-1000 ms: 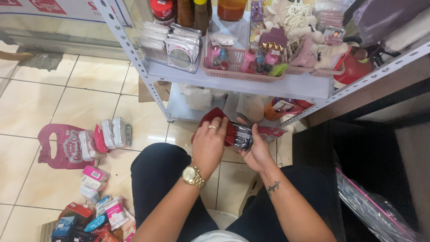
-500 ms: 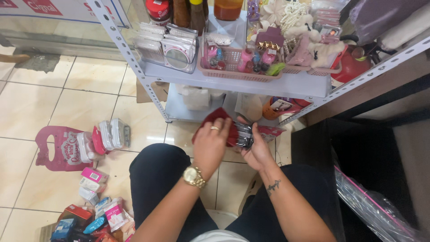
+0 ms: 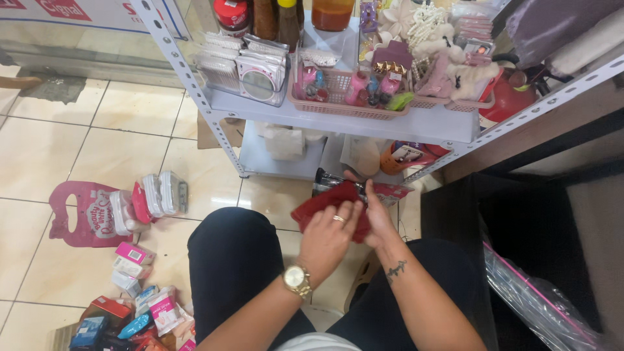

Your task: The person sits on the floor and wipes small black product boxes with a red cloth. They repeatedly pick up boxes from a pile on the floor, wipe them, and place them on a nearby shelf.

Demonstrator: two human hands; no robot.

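Observation:
I am crouched by a metal shelf rack (image 3: pixel 416 123). My left hand (image 3: pixel 328 237), with a gold watch and a ring, presses a dark red cloth (image 3: pixel 322 205) onto a small dark shiny packet (image 3: pixel 328 177). My right hand (image 3: pixel 377 218), above a tattooed forearm, grips the packet and the cloth from the right side. The cloth hides most of the packet. Both hands are over my knees, just in front of the rack's lowest shelf.
A pink basket (image 3: pixel 351 107) of small cosmetics, bottles and flat packs stands on the shelf. A pink packet (image 3: pixel 91 214) with white containers lies on the tiled floor at left. Several small boxes (image 3: pixel 130 312) are piled at bottom left. A clear plastic bag (image 3: pixel 546 305) sits at right.
The red cloth has been drawn over the packet, covering more of it. My left hand slid down and right across the cloth. The view tilted slightly.

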